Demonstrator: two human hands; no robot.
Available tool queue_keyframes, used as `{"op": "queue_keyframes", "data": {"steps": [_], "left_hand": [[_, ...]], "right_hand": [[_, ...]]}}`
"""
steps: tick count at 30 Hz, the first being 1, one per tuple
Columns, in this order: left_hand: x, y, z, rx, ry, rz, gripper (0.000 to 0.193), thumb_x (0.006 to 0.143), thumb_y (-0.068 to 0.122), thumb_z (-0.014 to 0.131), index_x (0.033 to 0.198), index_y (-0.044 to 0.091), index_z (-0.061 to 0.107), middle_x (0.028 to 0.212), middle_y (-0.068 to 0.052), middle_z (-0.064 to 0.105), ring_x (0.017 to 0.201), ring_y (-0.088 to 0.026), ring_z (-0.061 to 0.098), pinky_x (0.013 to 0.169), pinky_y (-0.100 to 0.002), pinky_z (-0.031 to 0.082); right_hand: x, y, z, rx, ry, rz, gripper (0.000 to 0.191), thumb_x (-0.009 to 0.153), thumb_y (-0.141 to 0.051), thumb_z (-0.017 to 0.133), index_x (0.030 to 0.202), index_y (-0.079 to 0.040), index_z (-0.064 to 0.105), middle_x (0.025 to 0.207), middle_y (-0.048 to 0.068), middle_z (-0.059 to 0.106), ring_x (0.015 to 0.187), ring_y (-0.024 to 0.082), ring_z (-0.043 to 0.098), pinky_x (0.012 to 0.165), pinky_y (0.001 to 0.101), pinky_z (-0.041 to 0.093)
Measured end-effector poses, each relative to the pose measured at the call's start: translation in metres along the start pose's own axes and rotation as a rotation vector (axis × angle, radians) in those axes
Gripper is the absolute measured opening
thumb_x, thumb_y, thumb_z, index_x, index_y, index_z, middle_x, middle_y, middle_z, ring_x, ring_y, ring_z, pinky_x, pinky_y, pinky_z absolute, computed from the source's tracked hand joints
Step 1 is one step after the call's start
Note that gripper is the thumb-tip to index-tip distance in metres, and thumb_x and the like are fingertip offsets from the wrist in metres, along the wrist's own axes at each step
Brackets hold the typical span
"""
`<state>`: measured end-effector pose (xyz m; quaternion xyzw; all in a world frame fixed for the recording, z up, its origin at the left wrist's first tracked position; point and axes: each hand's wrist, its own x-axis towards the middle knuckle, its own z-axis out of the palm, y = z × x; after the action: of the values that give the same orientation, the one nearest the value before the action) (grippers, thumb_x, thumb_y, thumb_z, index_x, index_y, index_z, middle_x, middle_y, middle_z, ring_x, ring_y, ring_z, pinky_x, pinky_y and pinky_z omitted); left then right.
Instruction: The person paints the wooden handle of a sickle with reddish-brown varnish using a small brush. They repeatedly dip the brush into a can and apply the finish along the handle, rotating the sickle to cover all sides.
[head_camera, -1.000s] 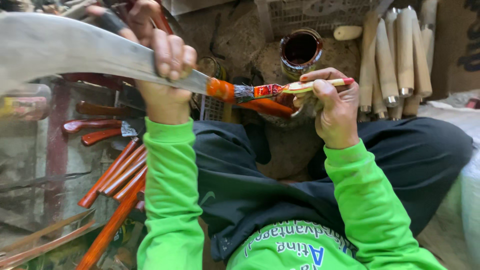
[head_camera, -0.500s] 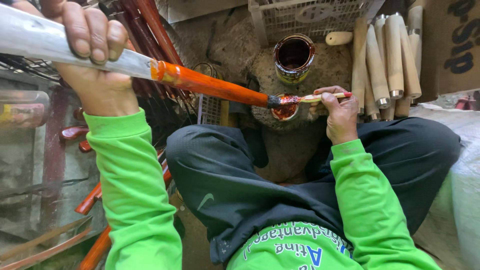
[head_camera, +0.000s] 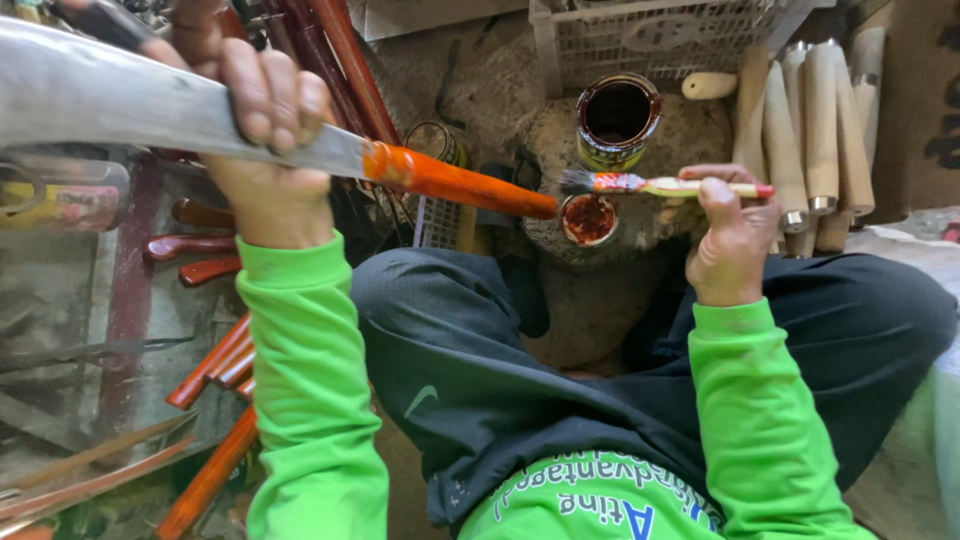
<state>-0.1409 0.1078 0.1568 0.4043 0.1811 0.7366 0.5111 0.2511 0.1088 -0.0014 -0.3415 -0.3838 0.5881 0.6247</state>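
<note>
a: fig. how much of the handle (head_camera: 460, 186) is coated?

b: the whole visible length, from the blade (head_camera: 150, 105) to the free tip, is wet glossy orange. no bare wood shows on the side facing the camera; the far side is hidden, so a judgement of "nearly done" is the most the view allows.

a: and what is left?

b: by the look of it, plenty. a row of unpainted pale handles (head_camera: 820, 130) stands at the right by the basket (head_camera: 560, 60), while finished orange ones (head_camera: 215, 365) lie at the lower left.

a: left hand (head_camera: 255, 130)?

b: closed tight round the flat blade, fingers curled over its top edge. it holds the knife level, handle pointing right, above the lap.

a: right hand (head_camera: 730, 235)?

b: closed round the brush (head_camera: 660, 186), thumb on top. the bristles, loaded with orange, sit just beside the handle's tip, apart from it by a small gap.

a: where is the paint?

b: a small open tin (head_camera: 588, 219) rests on the stone directly below the bristles; a larger dark can (head_camera: 617, 120) stands just behind it.
</note>
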Motion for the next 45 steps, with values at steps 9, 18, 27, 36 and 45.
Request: {"op": "queue_keyframes", "data": {"steps": [9, 18, 27, 36, 45], "left_hand": [[-0.038, -0.036, 0.014, -0.016, -0.133, -0.105, 0.055, 0.120, 0.055, 0.036, 0.139, 0.005, 0.052, 0.056, 0.003, 0.042, 0.045, -0.009, 0.037, 0.052, -0.025, 0.033], [-0.041, -0.042, 0.029, -0.045, -0.266, -0.163, 0.072, 0.113, 0.068, 0.032, 0.137, 0.004, 0.052, 0.054, 0.003, 0.041, 0.042, -0.009, 0.037, 0.051, -0.025, 0.034], [-0.032, -0.025, 0.020, -0.084, -0.146, -0.178, 0.075, 0.107, 0.069, 0.032, 0.142, 0.005, 0.048, 0.054, 0.002, 0.047, 0.037, -0.011, 0.040, 0.043, -0.028, 0.034], [0.016, 0.024, -0.005, -0.077, -0.254, -0.121, 0.068, 0.108, 0.062, 0.034, 0.153, 0.012, 0.042, 0.063, 0.002, 0.056, 0.047, -0.011, 0.048, 0.052, -0.032, 0.041], [0.041, 0.045, 0.007, -0.088, -0.226, -0.127, 0.070, 0.105, 0.061, 0.031, 0.157, 0.013, 0.038, 0.057, 0.002, 0.055, 0.047, -0.011, 0.049, 0.058, -0.033, 0.043]], "right_hand": [[-0.002, -0.034, 0.048, 0.370, -0.214, 0.067, 0.022, 0.109, -0.012, 0.057, 0.114, 0.009, 0.062, 0.098, 0.020, 0.072, 0.084, 0.025, 0.075, 0.078, 0.0340, 0.064], [-0.003, -0.028, 0.048, 0.268, -0.249, 0.129, 0.023, 0.107, -0.011, 0.055, 0.115, 0.009, 0.063, 0.097, 0.022, 0.073, 0.079, 0.022, 0.073, 0.077, 0.0316, 0.062], [-0.003, 0.001, 0.015, 0.082, -0.187, 0.208, 0.021, 0.103, -0.012, 0.058, 0.109, 0.006, 0.066, 0.096, 0.018, 0.074, 0.076, 0.020, 0.072, 0.071, 0.0297, 0.060], [0.008, 0.026, -0.019, 0.041, -0.086, 0.250, 0.019, 0.101, -0.013, 0.061, 0.106, 0.003, 0.068, 0.093, 0.014, 0.074, 0.072, 0.016, 0.070, 0.065, 0.0297, 0.060], [0.013, 0.020, -0.012, 0.002, -0.089, 0.210, 0.019, 0.100, -0.013, 0.060, 0.106, 0.003, 0.069, 0.092, 0.013, 0.073, 0.071, 0.016, 0.069, 0.064, 0.0296, 0.060]]}}
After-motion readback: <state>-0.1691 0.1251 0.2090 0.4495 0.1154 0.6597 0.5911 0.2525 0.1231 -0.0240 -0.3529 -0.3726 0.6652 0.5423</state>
